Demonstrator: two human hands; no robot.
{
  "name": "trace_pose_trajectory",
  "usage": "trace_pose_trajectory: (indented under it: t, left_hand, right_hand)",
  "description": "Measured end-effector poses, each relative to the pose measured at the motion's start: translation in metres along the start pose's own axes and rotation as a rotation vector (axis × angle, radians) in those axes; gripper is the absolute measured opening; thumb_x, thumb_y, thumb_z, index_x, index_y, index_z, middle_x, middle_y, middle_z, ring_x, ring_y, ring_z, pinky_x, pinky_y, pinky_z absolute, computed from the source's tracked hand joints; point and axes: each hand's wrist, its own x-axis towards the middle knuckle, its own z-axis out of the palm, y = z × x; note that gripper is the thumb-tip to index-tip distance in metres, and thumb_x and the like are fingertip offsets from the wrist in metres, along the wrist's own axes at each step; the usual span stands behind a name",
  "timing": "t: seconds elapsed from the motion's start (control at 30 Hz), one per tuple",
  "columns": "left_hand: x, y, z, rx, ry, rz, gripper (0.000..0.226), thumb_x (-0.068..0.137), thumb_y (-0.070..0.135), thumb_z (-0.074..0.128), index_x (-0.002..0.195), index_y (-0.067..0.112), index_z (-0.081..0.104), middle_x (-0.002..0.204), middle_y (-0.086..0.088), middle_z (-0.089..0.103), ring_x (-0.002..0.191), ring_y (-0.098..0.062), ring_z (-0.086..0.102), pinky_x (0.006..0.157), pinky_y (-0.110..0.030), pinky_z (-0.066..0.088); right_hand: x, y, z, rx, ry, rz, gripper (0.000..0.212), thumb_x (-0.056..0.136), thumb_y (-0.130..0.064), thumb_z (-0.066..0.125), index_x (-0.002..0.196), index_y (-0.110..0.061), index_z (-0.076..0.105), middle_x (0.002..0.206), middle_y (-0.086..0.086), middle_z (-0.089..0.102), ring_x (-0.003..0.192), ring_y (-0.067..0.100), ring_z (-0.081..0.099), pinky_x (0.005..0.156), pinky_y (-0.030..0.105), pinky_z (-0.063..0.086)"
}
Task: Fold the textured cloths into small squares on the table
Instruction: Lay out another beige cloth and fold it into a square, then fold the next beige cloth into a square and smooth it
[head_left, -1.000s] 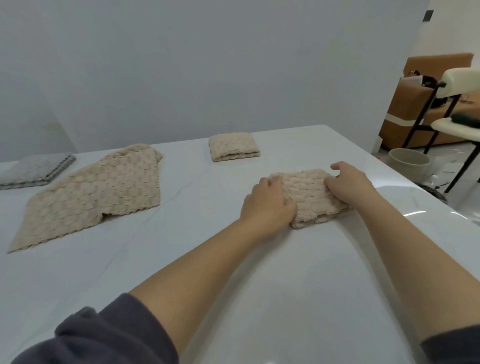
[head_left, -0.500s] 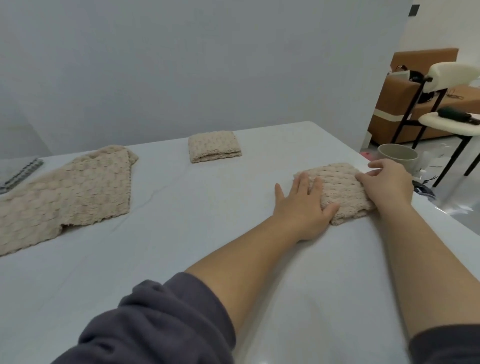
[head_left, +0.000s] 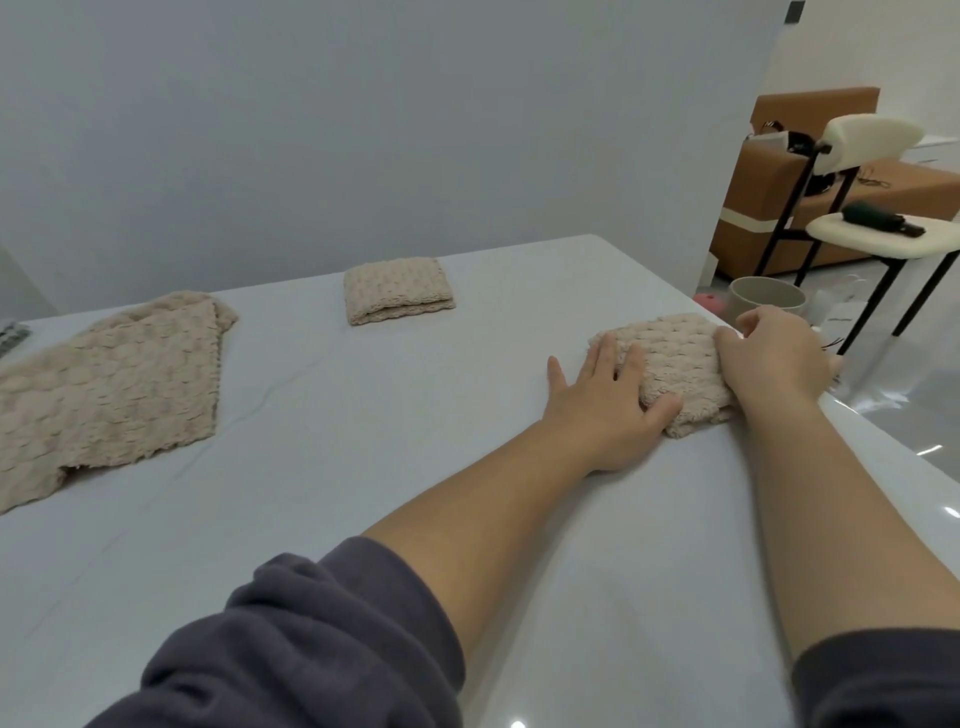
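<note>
Broadly, I see the white table (head_left: 363, 467) filling most of my view, set against a plain grey wall; both forearms reach out across it from dark grey sleeves (head_left: 311, 639).

At the far left lies the unfolded cloth (head_left: 109, 384), beige and bumpy, spread loosely with one corner turned over; off the table's right side stand a brown sofa (head_left: 763, 176) and, in front of it, a cream chair (head_left: 872, 236) on black legs.

Near the table's back edge sits the far folded cloth (head_left: 397, 290), a neat square on its own, well apart from both hands; at the right edge of the table, between the hands, lies the near folded cloth (head_left: 670, 345), also folded small.

My left hand (head_left: 602, 400) lies flat on its left part, fingers straight and spread, thumb along the near edge, pressing down and gripping nothing; my right hand (head_left: 774, 358) covers the cloth's right edge with fingers bent over the far corner, and I cannot tell whether it pinches the fabric or only rests there.

On the floor beyond is a round beige bin (head_left: 766, 299); a dark folded umbrella (head_left: 878, 218) lies on the chair seat; a sliver of a grey item (head_left: 10, 335) shows at the left border.
</note>
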Motion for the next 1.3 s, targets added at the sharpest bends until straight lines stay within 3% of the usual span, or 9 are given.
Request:
trace_pose_trajectory:
  t: [0.13,0.33,0.4,0.47,0.57,0.77,0.9,1.2,1.3]
  left_hand:
    - [-0.002,-0.007,-0.003,0.027,-0.028,0.030,0.076,0.096,0.063,0.021,0.154,0.022,-0.007,0.161,-0.005,-0.013,0.149,-0.016,-0.008,0.114,-0.058,-0.013]
    - [0.003,-0.003,0.003,0.022,-0.021,0.030,0.078,0.095,0.065,0.021,0.153,0.022,-0.008,0.161,-0.005,-0.013,0.149,-0.015,-0.008,0.115,-0.057,-0.012]
    - [0.004,-0.003,0.005,0.026,-0.018,0.026,0.078,0.095,0.065,0.020,0.154,0.021,-0.008,0.161,-0.005,-0.012,0.149,-0.015,-0.009,0.115,-0.056,-0.012]
    - [0.004,-0.006,0.004,0.081,-0.020,0.021,0.079,0.095,0.065,0.018,0.154,0.019,-0.006,0.162,-0.004,-0.010,0.148,-0.014,-0.009,0.114,-0.057,-0.013]
    - [0.004,-0.011,-0.003,0.153,-0.048,0.035,0.079,0.094,0.067,0.016,0.154,0.019,-0.002,0.162,-0.003,-0.007,0.148,-0.012,-0.009,0.113,-0.060,-0.013]
    - [-0.022,-0.031,-0.012,0.110,-0.056,0.015,0.076,0.097,0.062,0.017,0.154,0.018,-0.005,0.161,-0.004,-0.013,0.148,-0.015,-0.013,0.115,-0.057,-0.010]
    - [-0.074,-0.071,-0.018,0.081,0.001,-0.039,0.072,0.099,0.056,0.019,0.155,0.016,-0.003,0.162,-0.003,-0.013,0.147,-0.013,-0.014,0.117,-0.053,-0.010]
    - [-0.230,-0.207,-0.069,0.177,0.130,-0.282,0.062,0.100,0.049,0.025,0.154,0.023,0.008,0.162,0.006,-0.010,0.146,-0.008,-0.017,0.117,-0.045,-0.015]
    - [-0.276,-0.252,-0.085,0.179,0.247,-0.390,0.054,0.100,0.042,0.034,0.150,0.024,0.023,0.162,0.003,0.004,0.148,-0.012,-0.006,0.119,-0.044,-0.007]
  right_hand:
    - [-0.002,-0.006,0.001,-0.074,-0.043,-0.010,0.031,0.095,-0.030,0.048,0.118,-0.016,0.063,0.121,0.014,0.062,0.114,0.036,0.054,0.103,0.044,0.025]
    - [0.002,-0.012,-0.001,-0.129,-0.025,-0.096,0.035,0.096,-0.025,0.041,0.123,-0.012,0.060,0.123,0.016,0.060,0.115,0.036,0.053,0.099,0.045,0.033]
    - [0.001,-0.020,0.007,-0.142,-0.185,-0.235,0.041,0.099,-0.024,0.032,0.133,-0.010,0.050,0.141,0.014,0.047,0.132,0.034,0.039,0.108,0.052,0.027]
    - [-0.003,-0.021,0.018,-0.224,-0.366,-0.313,0.049,0.101,-0.033,0.021,0.145,-0.013,0.032,0.158,0.004,0.023,0.147,0.031,0.012,0.114,0.061,0.010]
    - [-0.007,-0.017,0.026,-0.304,-0.462,-0.283,0.056,0.101,-0.041,0.012,0.153,-0.021,0.015,0.163,-0.005,0.005,0.150,0.027,-0.003,0.114,0.063,0.000]
    - [-0.016,-0.027,0.013,-0.344,-0.409,-0.298,0.055,0.101,-0.040,0.010,0.152,-0.021,0.020,0.163,-0.002,0.007,0.149,0.027,-0.002,0.113,0.066,0.000]
    - [-0.047,-0.064,0.006,-0.395,-0.415,-0.466,0.056,0.102,-0.044,0.010,0.154,-0.023,0.014,0.164,-0.001,0.002,0.150,0.027,-0.004,0.115,0.061,0.000]
    - [-0.200,-0.180,0.018,-0.204,-0.667,-0.856,0.057,0.104,-0.045,0.020,0.155,-0.022,0.011,0.164,-0.003,0.000,0.150,0.021,-0.003,0.119,0.050,0.002]
    - [-0.253,-0.222,0.031,-0.097,-0.709,-0.952,0.056,0.104,-0.042,0.026,0.155,-0.021,0.014,0.163,-0.002,0.002,0.150,0.020,-0.001,0.120,0.048,0.004]
